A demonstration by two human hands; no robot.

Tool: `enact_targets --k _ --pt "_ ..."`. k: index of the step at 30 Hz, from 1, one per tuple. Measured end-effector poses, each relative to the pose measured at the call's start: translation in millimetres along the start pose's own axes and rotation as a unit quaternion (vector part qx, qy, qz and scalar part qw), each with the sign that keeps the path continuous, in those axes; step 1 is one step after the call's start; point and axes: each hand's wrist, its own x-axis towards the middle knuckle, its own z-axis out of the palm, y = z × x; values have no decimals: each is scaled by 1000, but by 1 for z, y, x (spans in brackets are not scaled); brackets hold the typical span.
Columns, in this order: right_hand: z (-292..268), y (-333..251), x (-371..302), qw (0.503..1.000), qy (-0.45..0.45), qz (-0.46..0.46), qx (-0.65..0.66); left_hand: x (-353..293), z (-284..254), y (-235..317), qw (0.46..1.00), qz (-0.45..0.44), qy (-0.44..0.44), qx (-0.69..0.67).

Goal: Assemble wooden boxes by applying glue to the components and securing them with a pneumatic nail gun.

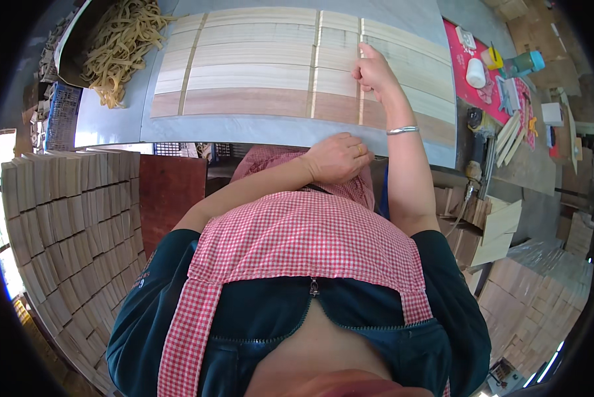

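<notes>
Pale wooden slats (pixel 251 56) lie side by side across the grey worktop, with a browner slat (pixel 244 102) along the near edge. Narrow bands or grooves run crosswise over them; I cannot tell which. My right hand (pixel 374 71), with a silver bangle at its wrist, is over the rightmost crosswise line (pixel 361 109). Its index fingertip touches there and the other fingers are curled in; anything held is hidden. My left hand (pixel 341 157), wearing a ring, rests palm down at the near table edge, fingers loosely extended and nothing visible in it.
A box (pixel 72 53) of tan loops, like rubber bands (pixel 122 49), sits at the worktop's left. Stacked wood blocks (pixel 72 225) rise at my left. Beyond the right end are a red mat (pixel 450 49), a white bottle (pixel 475 73) and a teal-capped jar (pixel 523 63). Wrapped wood stacks (pixel 535 291) stand lower right.
</notes>
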Motion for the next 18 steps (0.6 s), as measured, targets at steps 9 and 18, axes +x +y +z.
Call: enact_targets --k 9,18 --pt "8 0 7 1000 6 25 11 1 -1 -2 1000 4 23 -15" --pt "5 3 4 998 -9 21 58 14 -77 -67 828 -514 85 -208"
